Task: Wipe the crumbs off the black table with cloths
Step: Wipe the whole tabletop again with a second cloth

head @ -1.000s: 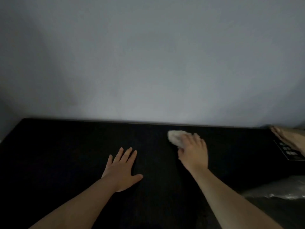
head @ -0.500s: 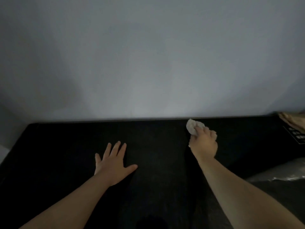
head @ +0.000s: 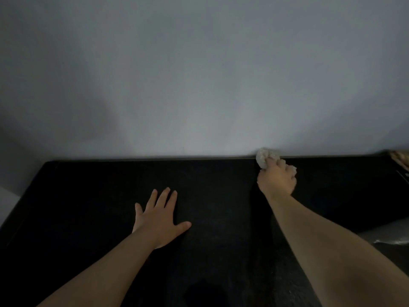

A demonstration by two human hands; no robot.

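The cloth (head: 264, 158), bunched in the right hand (head: 277, 181), is now pushed to the surface's (head: 88, 207) back edge, the stroke likely spent, while the left hand (head: 158, 220) is kept flat, fingers (head: 164, 197) spread.

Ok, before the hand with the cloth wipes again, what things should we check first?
1. Cloth gripped in the right hand: ok, fingers are curled over it.
2. Cloth down on the black table: ok, it sits at the far edge by the wall.
3. Left hand steady: ok, flat on the table with fingers spread.
4. Wiping path free: ok toward the left hand; things at the right edge are too dim to name.
5. Crumbs left to wipe: cannot tell, the surface is too dark.
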